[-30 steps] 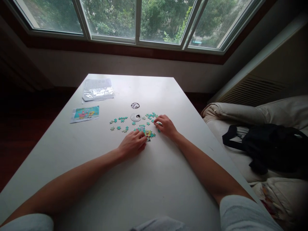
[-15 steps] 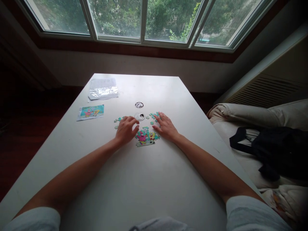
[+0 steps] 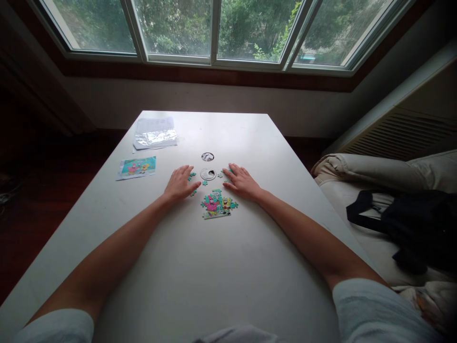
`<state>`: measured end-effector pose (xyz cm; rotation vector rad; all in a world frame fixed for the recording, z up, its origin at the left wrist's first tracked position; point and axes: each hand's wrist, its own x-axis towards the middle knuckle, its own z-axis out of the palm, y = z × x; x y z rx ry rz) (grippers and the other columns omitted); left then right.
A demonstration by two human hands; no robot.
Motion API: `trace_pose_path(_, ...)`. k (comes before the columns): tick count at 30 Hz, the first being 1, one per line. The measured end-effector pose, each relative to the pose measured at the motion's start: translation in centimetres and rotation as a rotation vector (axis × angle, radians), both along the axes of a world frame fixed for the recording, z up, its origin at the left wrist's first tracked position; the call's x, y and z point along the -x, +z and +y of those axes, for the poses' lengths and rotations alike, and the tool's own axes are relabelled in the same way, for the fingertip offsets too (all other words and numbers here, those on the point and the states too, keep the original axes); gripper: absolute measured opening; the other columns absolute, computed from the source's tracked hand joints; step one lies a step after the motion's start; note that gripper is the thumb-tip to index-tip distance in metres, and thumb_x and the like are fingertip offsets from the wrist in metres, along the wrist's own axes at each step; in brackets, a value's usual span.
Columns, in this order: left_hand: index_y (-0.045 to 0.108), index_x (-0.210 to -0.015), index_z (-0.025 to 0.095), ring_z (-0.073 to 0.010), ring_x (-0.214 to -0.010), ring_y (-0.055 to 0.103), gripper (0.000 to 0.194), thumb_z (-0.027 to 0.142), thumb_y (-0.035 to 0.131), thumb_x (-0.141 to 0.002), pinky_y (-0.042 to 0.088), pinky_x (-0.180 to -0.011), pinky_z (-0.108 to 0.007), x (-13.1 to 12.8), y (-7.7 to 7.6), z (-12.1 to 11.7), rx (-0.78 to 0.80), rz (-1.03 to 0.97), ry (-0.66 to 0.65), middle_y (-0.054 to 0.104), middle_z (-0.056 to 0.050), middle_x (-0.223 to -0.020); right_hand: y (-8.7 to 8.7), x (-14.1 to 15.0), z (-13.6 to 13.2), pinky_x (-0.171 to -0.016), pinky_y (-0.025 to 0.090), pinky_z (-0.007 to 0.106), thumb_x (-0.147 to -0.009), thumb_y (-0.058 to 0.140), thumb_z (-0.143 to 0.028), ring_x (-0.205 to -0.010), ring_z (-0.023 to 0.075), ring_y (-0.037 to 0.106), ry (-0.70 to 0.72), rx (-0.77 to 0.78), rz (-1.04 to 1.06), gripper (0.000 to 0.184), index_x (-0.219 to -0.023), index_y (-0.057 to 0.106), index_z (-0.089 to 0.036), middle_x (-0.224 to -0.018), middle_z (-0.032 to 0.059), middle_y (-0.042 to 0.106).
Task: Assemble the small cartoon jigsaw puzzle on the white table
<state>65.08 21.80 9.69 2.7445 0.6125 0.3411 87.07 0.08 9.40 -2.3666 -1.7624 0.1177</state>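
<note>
A partly joined cartoon jigsaw (image 3: 217,205) lies on the white table (image 3: 200,267) between my two hands. My left hand (image 3: 179,182) rests flat, fingers spread, over several loose teal pieces (image 3: 193,177) to the left of the jigsaw. My right hand (image 3: 241,181) lies flat with fingers stretched out over more loose pieces at the upper right. Neither hand grips anything that shows.
A round metal lid (image 3: 208,174) and a second round hole or cap (image 3: 207,156) sit just beyond the hands. A puzzle picture card (image 3: 136,167) and a clear plastic bag (image 3: 155,133) lie at the far left. A sofa with a black bag (image 3: 410,219) stands to the right.
My left hand left the joined jigsaw, moved up-left and flattened over the loose pieces. My right hand opened flat over its pieces. The jigsaw is uncovered.
</note>
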Motion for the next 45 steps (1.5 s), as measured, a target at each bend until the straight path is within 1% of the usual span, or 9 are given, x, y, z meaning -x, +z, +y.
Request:
trace_pose_path(4, 0.045, -0.149, 0.015, -0.0287, -0.149, 0.033, 0.068, 0.056, 0.049, -0.095, 0.025, -0.124, -0.043, 0.0, -0.2, -0.4, -0.042, 0.011, -0.042, 0.039, -0.014, -0.159, 0.1, 0.0, 0.2, -0.128, 0.017, 0.051, -0.101, 0.032, -0.064, -0.156, 0.0296, 0.019, 0.016, -0.022, 0.006, 0.068, -0.158, 0.034, -0.027, -0.169, 0.0088, 0.020)
trace_pose_path(11, 0.031, -0.158, 0.013, -0.0298, -0.157, 0.015, 0.078, 0.064, 0.032, -0.099, 0.010, -0.128, -0.046, -0.4, -0.6, -0.9, -0.114, 0.141, -0.123, 0.022, -0.014, -0.168, -0.2, 0.7, -0.6, -0.128, 0.015, 0.051, -0.103, 0.030, -0.061, -0.157, 0.0291, 0.013, 0.065, -0.005, 0.017, 0.068, -0.160, 0.030, -0.025, -0.170, 0.0089, 0.016)
trace_pose_path(18, 0.025, -0.161, 0.014, -0.0273, -0.158, 0.011, 0.080, 0.065, 0.028, -0.100, 0.010, -0.128, -0.044, -1.7, -0.3, -0.2, -0.130, 0.194, -0.241, 0.016, -0.011, -0.170, -0.1, 1.5, -1.1, -0.129, 0.011, 0.050, -0.102, 0.029, -0.064, -0.158, 0.0283, 0.011, 0.140, 0.006, 0.003, 0.069, -0.162, 0.025, -0.029, -0.170, 0.0056, 0.013)
trace_pose_path(23, 0.027, -0.160, 0.010, -0.0270, -0.154, 0.023, 0.075, 0.056, 0.034, -0.102, 0.019, -0.127, -0.040, -1.7, 0.0, -0.1, -0.116, 0.096, -0.272, 0.028, -0.015, -0.166, 0.1, 1.5, -1.5, -0.129, 0.012, 0.050, -0.104, 0.028, -0.060, -0.158, 0.0271, 0.013, 0.197, -0.005, -0.011, 0.066, -0.161, 0.027, -0.028, -0.170, 0.0065, 0.013)
trace_pose_path(28, 0.038, -0.156, 0.018, -0.0253, -0.140, 0.046, 0.062, 0.047, 0.041, -0.101, 0.038, -0.117, -0.039, -0.9, 0.2, 0.0, -0.016, -0.047, -0.245, 0.050, -0.011, -0.152, 0.1, 1.4, -1.4, -0.128, 0.015, 0.050, -0.105, 0.031, -0.057, -0.157, 0.0265, 0.015, 0.236, -0.030, 0.030, 0.064, -0.161, 0.028, -0.027, -0.169, 0.0069, 0.017)
trace_pose_path(31, 0.046, -0.151, 0.021, -0.0253, -0.131, 0.054, 0.055, 0.042, 0.044, -0.100, 0.044, -0.112, -0.040, -0.6, 0.3, 0.0, 0.028, -0.110, -0.213, 0.059, -0.009, -0.143, 0.0, 1.5, -1.3, -0.127, 0.019, 0.050, -0.105, 0.035, -0.054, -0.156, 0.0263, 0.020, 0.255, -0.071, 0.071, 0.061, -0.160, 0.030, -0.027, -0.168, 0.0069, 0.023)
trace_pose_path(37, 0.070, -0.125, 0.023, -0.0267, -0.125, 0.056, 0.035, 0.035, 0.053, -0.096, 0.045, -0.110, -0.043, -0.4, 0.4, -0.1, -0.023, -0.191, -0.174, 0.067, -0.007, -0.130, 0.0, 1.5, -1.3, -0.124, 0.030, 0.051, -0.104, 0.044, -0.045, -0.153, 0.0288, 0.030, 0.217, -0.207, 0.133, 0.053, -0.153, 0.046, -0.026, -0.162, 0.0081, 0.037)
trace_pose_path(40, 0.073, -0.117, 0.024, -0.0274, -0.123, 0.055, 0.030, 0.032, 0.057, -0.093, 0.045, -0.110, -0.045, -0.4, 0.3, 0.0, -0.037, -0.216, -0.144, 0.069, -0.006, -0.126, -0.1, 1.4, -1.4, -0.123, 0.032, 0.053, -0.101, 0.050, -0.044, -0.152, 0.0311, 0.032, 0.224, -0.216, 0.140, 0.050, -0.147, 0.053, -0.026, -0.161, 0.0084, 0.039)
trace_pose_path(45, 0.075, -0.106, 0.024, -0.0277, -0.122, 0.056, 0.023, 0.029, 0.060, -0.090, 0.046, -0.109, -0.046, -0.5, 0.6, -0.1, -0.031, -0.233, -0.155, 0.069, -0.007, -0.123, -0.3, 1.2, -1.4, -0.122, 0.033, 0.054, -0.100, 0.055, -0.043, -0.151, 0.0313, 0.033, 0.215, -0.223, 0.144, 0.050, -0.147, 0.053, -0.028, -0.161, 0.0075, 0.039)
